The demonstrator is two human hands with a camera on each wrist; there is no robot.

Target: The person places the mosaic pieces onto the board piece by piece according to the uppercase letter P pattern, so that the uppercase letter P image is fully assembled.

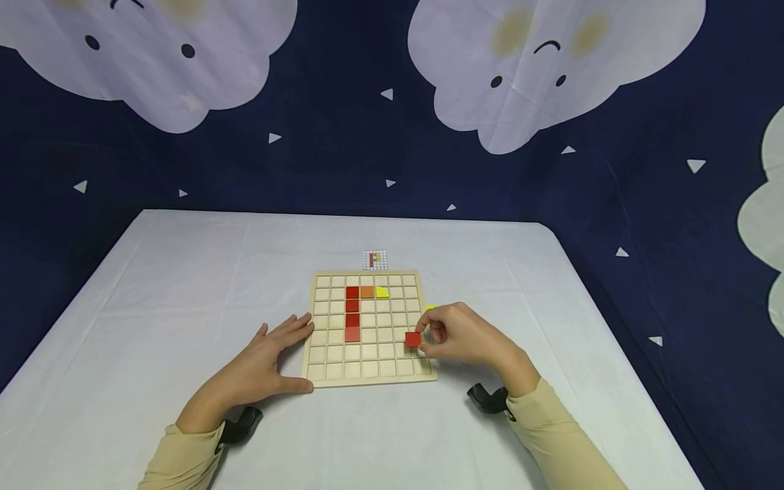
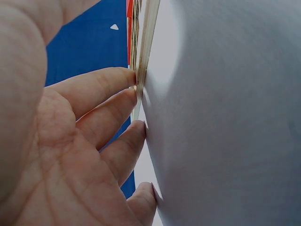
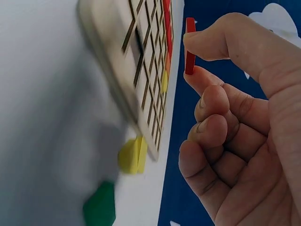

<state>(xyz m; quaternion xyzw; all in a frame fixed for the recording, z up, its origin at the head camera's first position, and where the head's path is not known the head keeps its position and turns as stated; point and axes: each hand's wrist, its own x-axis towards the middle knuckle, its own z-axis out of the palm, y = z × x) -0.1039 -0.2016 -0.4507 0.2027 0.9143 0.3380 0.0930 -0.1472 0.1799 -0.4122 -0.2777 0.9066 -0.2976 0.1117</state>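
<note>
A square wooden grid board [image 1: 386, 350] lies on the white table. On it, several red tiles [image 1: 352, 306] form a column, the lowest one lighter. An orange tile [image 1: 367, 292] and a yellow tile [image 1: 382, 292] continue right from its top. My left hand [image 1: 260, 367] has its fingers and thumb spread against the board's left edge; the left wrist view shows fingertips touching that edge [image 2: 149, 37]. Between thumb and index finger, my right hand [image 1: 465, 333] pinches a red tile [image 1: 413, 339] above the right columns. The right wrist view shows this tile [image 3: 190, 47] edge-on, off the board.
A small card [image 1: 375, 260] with a coloured grid pattern lies behind the board. Yellow pieces [image 3: 134, 155] and a green piece [image 3: 100, 205] lie by the board's right side, mostly hidden by my right hand in the head view. A dark cloud-print cloth [image 1: 343, 170] hangs behind the table.
</note>
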